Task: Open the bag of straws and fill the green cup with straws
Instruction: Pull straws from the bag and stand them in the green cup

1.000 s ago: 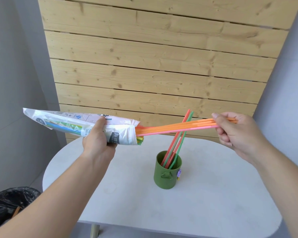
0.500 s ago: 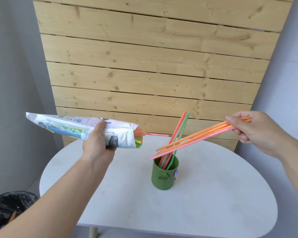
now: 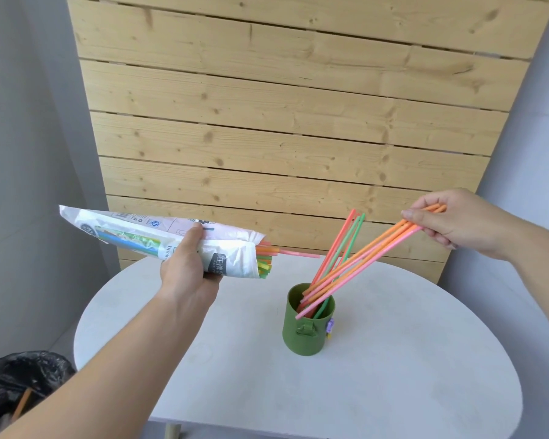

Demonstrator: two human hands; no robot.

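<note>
My left hand [image 3: 187, 270] grips a white printed bag of straws [image 3: 130, 236], held level above the table's left side. Its open mouth faces right, with orange, yellow and green straw ends [image 3: 264, 258] sticking out and one pink straw poking further. My right hand [image 3: 454, 221] pinches the upper ends of a bunch of orange and pink straws [image 3: 362, 264]. The bunch slants down to the left, and its lower tips are at the mouth of the green cup [image 3: 305, 334]. A few red and green straws [image 3: 343, 245] lean inside the cup.
The cup stands near the middle of a white oval table [image 3: 393, 375]. A wooden slat panel [image 3: 282, 122] rises behind the table. A black bin bag [image 3: 16, 384] sits on the floor at the lower left.
My right hand pulled the orange and pink bunch free of the bag, swung it right and tilted it down until its tips reached the cup. The bag stayed in place.
</note>
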